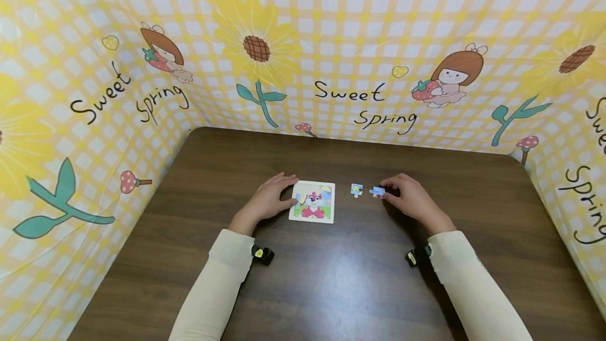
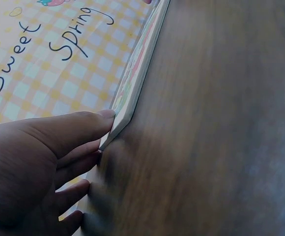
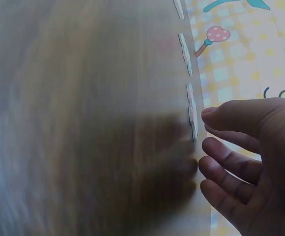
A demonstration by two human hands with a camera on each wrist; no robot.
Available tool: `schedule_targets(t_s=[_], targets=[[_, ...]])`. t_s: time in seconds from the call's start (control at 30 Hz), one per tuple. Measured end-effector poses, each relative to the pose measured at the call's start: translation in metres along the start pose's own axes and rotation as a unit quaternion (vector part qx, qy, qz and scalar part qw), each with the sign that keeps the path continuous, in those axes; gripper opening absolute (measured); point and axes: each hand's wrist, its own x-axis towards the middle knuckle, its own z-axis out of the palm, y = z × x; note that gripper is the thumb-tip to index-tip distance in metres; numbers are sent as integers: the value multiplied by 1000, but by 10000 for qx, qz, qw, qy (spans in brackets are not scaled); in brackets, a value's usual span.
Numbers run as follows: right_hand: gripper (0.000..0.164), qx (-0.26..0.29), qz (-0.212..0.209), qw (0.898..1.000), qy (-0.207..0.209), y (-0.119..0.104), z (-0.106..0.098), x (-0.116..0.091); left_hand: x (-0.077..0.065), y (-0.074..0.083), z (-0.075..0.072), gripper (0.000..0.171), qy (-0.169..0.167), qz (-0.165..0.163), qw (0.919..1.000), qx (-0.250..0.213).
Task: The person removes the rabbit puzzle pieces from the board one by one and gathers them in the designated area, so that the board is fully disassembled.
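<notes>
A square jigsaw puzzle board [image 1: 311, 214] with a pale rim and a pink-and-white cartoon animal lies on the table. My left hand [image 1: 271, 197] holds its left side; in the left wrist view the thumb [image 2: 91, 125] lies on the rim and fingers meet the edge. To the board's right is a small blue puzzle piece [image 1: 356, 189]. A second puzzle piece [image 1: 377, 192] lies farther right, beside my right hand [image 1: 411, 199]. That hand's thumb and bent fingers [image 3: 228, 155] are at the piece's edge, not closed round it.
The dark wooden table [image 1: 303, 288] runs back to a yellow checked cloth [image 1: 331, 57] with printed flowers, which also hangs at both sides. Each wrist wears a black strap device, the left one [image 1: 263, 254] and the right one [image 1: 417, 257].
</notes>
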Motion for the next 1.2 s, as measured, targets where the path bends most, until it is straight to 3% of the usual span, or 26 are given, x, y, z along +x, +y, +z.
schedule_targets(t_s=[0.43,1.03,1.2], targets=[[39,227,-282,9993,120,-34,10,16,0,-1,2,63,74,7,10000,-45],[65,474,-498,9976,6,-85,51,41,1,0,-1,63,55,24,10000,-37],[58,645,-423,9970,36,-93,62,44,1,0,1,63,41,52,10000,-25]])
